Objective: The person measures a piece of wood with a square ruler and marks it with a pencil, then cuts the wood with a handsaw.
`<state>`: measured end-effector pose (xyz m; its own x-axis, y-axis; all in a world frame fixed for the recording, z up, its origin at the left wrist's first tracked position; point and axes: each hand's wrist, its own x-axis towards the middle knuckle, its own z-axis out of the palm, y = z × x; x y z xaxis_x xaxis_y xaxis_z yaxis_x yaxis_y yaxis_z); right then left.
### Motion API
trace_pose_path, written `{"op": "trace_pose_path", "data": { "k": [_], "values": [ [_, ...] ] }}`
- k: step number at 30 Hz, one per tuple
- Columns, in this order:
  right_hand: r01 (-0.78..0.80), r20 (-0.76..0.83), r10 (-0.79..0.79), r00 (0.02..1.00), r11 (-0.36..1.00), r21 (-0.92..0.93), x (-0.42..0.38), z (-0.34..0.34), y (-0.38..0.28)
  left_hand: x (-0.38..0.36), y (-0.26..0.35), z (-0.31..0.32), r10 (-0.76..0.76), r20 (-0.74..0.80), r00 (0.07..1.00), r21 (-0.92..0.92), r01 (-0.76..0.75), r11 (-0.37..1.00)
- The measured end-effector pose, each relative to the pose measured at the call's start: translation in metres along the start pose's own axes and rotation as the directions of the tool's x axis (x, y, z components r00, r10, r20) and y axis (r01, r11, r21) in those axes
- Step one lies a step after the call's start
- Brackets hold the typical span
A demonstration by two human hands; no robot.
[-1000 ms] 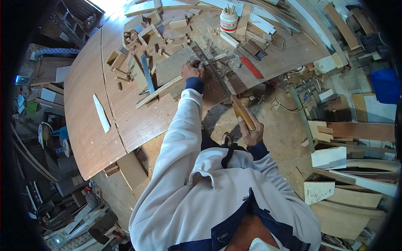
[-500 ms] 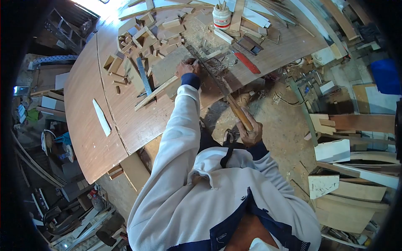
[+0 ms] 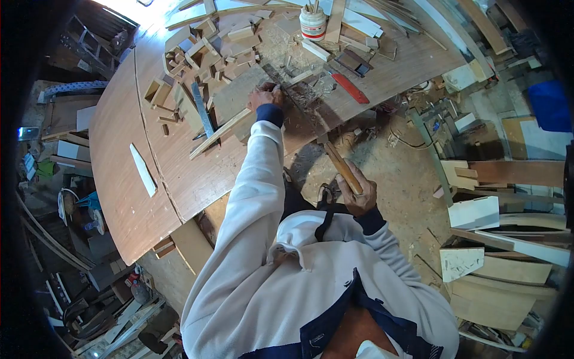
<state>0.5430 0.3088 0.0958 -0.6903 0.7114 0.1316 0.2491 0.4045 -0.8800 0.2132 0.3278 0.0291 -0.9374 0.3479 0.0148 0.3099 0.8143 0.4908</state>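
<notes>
My right hand is closed around the straight wooden handle of a handsaw, just off the near edge of the workbench. The long dark saw blade reaches forward over the bench, past the right side of my left hand. My left hand is closed on a thin wood strip, holding it on a flat grey-brown board. The strip lies slantwise, its near end sticking out to the left. My left fingertips are partly hidden. Sawdust and shavings lie around the blade.
Small wood blocks are scattered on the workbench, beside a blue bar. A red-handled tool, a white tub with sticks and a pale pointed offcut lie around. Wood boards are stacked at right.
My right hand and the saw have drawn back slightly toward my body. My left hand stays in place on the strip.
</notes>
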Motion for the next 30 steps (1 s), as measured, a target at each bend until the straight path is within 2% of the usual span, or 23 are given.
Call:
{"op": "trace_pose_path", "data": {
  "k": [6, 9, 12, 17, 22, 24, 28, 30],
  "values": [
    [-0.040, 0.021, 0.040, 0.999, 0.999, -0.006, 0.008, 0.005, -0.001, -0.002, 0.001, -0.005, 0.014, 0.016, 1.000, 0.006, -0.014, 1.000],
    [-0.016, -0.006, 0.016, 1.000, 1.000, 0.015, 0.008, 0.005, -0.001, 0.002, -0.001, -0.001, -0.016, 0.041, 0.999, 0.003, 0.016, 1.000],
    [0.073, -0.046, -0.073, 0.996, 0.997, 0.006, 0.004, 0.005, 0.001, 0.002, -0.002, -0.003, -0.011, 0.066, 0.998, -0.017, 0.012, 1.000],
    [-0.051, -0.005, 0.051, 0.999, 0.999, 0.004, 0.013, 0.007, -0.007, 0.003, 0.003, -0.006, -0.057, 0.081, 0.995, -0.007, 0.058, 0.998],
    [-0.005, -0.028, 0.005, 1.000, 1.000, 0.022, 0.004, -0.002, -0.016, 0.002, 0.006, -0.009, -0.055, 0.073, 0.996, -0.012, 0.056, 0.998],
    [0.000, -0.037, 0.001, 0.999, 0.999, 0.035, 0.002, -0.003, -0.019, 0.001, 0.007, -0.010, -0.084, 0.113, 0.990, -0.009, 0.086, 0.996],
    [-0.086, -0.005, 0.086, 0.996, 0.996, 0.004, 0.015, -0.001, -0.028, 0.002, 0.004, -0.007, -0.036, 0.088, 0.995, -0.031, 0.039, 0.999],
    [-0.117, 0.005, 0.117, 0.993, 0.993, 0.003, 0.029, 0.001, -0.038, -0.003, 0.013, -0.013, -0.100, 0.066, 0.993, -0.052, 0.103, 0.993]
  ]
}}
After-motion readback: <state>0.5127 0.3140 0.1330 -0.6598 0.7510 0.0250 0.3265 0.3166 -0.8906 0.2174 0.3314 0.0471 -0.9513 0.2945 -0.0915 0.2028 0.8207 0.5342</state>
